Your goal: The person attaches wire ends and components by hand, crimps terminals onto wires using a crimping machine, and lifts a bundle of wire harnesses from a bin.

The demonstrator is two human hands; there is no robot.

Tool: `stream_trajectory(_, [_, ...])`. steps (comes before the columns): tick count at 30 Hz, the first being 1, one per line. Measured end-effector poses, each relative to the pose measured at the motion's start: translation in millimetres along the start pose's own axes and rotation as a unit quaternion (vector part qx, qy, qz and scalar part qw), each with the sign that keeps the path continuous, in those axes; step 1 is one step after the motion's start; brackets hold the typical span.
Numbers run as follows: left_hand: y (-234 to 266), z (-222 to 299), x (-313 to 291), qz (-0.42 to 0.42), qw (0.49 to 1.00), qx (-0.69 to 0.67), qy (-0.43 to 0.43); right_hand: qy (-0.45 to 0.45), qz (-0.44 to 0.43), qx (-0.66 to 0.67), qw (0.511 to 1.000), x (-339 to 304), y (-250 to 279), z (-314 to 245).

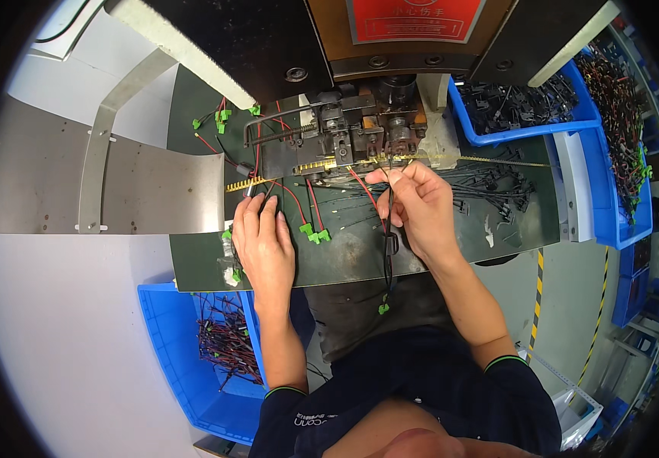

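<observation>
Black wire [388, 263]: is hanging before the press [337, 126]; I'm judging it light, limp, best held near its tip.
Right hand [421, 206]: I'm pinching it beside the press.
Left hand [263, 240]: is resting left of the press; whether gripping, I cannot tell.

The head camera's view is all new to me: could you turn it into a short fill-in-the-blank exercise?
1. The right hand holds a black cable with a hanging connector coloured ____.
2. The warning sign above the machine is mostly ____.
3. A cluster of black connectors lies on the bench to the right hand's ____.
4. The bin at the person's left is ____.

Missing words: green; red; right; blue.
</observation>
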State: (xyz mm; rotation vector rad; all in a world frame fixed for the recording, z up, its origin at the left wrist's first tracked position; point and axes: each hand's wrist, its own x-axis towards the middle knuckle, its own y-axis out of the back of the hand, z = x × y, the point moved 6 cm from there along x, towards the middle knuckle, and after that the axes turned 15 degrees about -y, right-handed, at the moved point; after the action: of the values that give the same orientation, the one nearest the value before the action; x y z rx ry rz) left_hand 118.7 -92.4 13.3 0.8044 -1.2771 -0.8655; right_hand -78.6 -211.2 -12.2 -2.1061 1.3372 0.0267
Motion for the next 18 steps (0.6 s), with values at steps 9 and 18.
stream_trajectory(9, [-2,0,-1,0.037,0.998,-0.043,0.006,0.016,0.009,0.002,1.0,3,0,3])
stream_trajectory(18, [9,-2,-5,0.105,0.993,-0.049,0.013,0.002,0.012,0.002,1.0,2,-1,0])
